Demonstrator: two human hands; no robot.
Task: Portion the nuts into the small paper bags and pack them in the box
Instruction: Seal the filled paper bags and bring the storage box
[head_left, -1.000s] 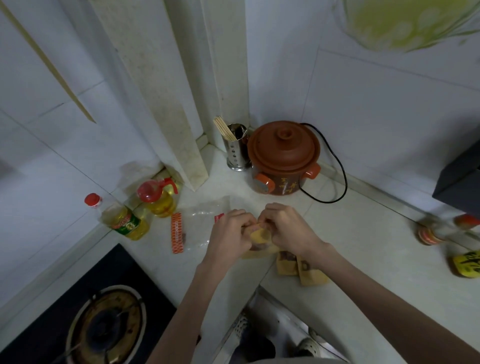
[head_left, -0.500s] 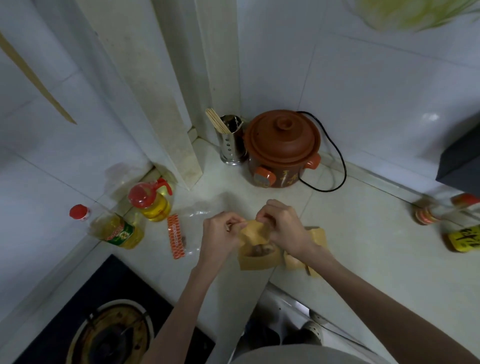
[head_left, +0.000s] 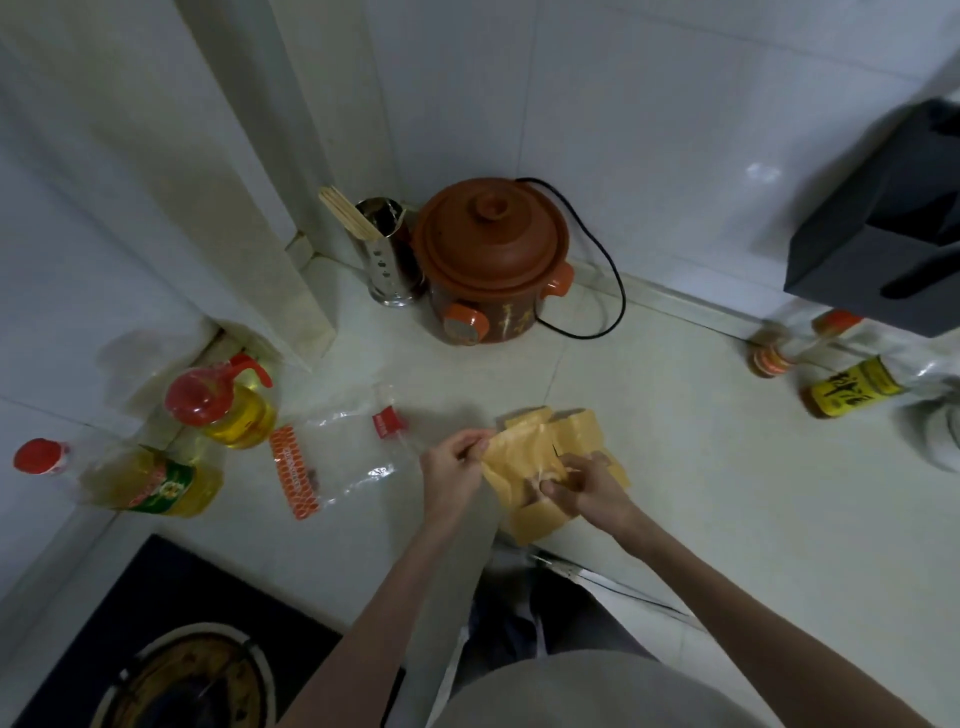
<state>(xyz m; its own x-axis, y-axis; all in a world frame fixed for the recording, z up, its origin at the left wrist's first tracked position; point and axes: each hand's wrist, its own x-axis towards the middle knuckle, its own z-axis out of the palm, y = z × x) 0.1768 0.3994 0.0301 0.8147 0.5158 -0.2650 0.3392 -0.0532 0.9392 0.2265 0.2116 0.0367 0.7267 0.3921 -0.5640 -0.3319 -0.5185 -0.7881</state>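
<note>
A small tan paper bag (head_left: 519, 470) lies on the pale counter (head_left: 701, 467) near its front edge. My left hand (head_left: 452, 467) pinches the bag's upper left edge. My right hand (head_left: 582, 486) presses down on its middle with curled fingers. More tan paper bags (head_left: 576, 423) lie under and behind it. A clear plastic bag (head_left: 343, 447) with an orange-and-white printed strip and a red label lies flat to the left. I cannot see nuts or a box clearly.
A brown clay cooker (head_left: 491, 260) with a black cord stands at the back, beside a steel chopstick holder (head_left: 389, 249). Two oil bottles (head_left: 228, 400) sit at left, a gas hob (head_left: 182, 670) at lower left, sauce bottles (head_left: 847, 389) at right, and a dark box-like thing (head_left: 883, 234) at upper right.
Both hands have come down with the paper bag from chest-high to the counter. The right hand has shifted from the bag's top edge onto its middle. The camera has tilted lower.
</note>
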